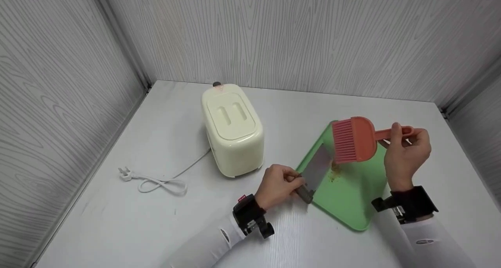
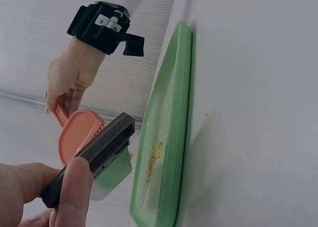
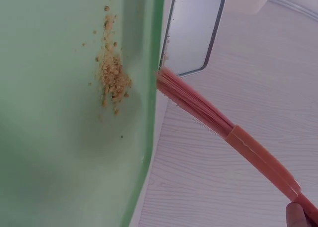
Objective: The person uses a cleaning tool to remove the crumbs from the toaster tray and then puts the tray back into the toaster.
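Observation:
My left hand (image 1: 277,185) pinches the dark grey handle (image 2: 102,150) of a flat metal crumb tray (image 1: 319,164). The metal plate slants over the left edge of a green tray (image 1: 352,211), and the right wrist view shows its thin raised rim. My right hand (image 1: 407,156) grips an orange brush (image 1: 364,139) by its handle. The brush's pink bristles (image 3: 194,100) point left, with their tips right by the crumb tray's edge. Brown crumbs (image 3: 113,78) lie in a small heap on the green tray beneath the two.
A cream toaster (image 1: 233,131) with a lid on top stands left of the green tray. From it a white cord with a plug (image 1: 125,174) trails left over the white table (image 1: 129,229). Wood-grain panels (image 1: 274,37) enclose the back and sides.

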Demonstrator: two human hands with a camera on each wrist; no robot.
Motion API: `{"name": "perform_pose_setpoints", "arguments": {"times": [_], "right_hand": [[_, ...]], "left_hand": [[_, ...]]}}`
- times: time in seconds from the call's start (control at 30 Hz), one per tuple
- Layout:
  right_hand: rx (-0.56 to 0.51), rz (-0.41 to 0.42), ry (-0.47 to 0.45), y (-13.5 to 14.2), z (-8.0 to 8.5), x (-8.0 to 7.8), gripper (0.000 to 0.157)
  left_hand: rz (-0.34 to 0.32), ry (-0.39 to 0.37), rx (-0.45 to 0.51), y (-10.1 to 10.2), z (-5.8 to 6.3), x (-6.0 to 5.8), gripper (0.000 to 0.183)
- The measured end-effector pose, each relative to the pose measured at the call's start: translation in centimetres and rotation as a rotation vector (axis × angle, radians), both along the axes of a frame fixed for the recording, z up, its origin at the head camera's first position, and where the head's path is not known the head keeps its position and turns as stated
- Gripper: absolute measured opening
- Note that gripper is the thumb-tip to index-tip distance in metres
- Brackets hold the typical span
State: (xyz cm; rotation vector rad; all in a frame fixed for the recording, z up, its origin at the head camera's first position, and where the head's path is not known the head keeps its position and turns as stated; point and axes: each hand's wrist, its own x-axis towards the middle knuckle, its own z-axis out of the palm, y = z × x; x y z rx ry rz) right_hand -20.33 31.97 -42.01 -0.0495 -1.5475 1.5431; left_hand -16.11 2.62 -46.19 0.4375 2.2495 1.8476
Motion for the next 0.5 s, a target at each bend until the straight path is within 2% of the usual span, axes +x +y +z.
{"name": "perform_pose_setpoints", "arguments": {"times": [0.27, 0.5], "right_hand": [[-0.083, 0.074, 0.110, -1.0, 0.8, 1.6, 0.017], [-0.029, 0.119, 0.154, -2.8, 0.7, 3.2, 0.015]], "left_hand": [[0.006, -0.010, 0.007, 0.0, 0.0, 0.0, 0.007], [0.008, -0.010, 0.011, 0.1, -0.1, 0.0, 0.006]]}}
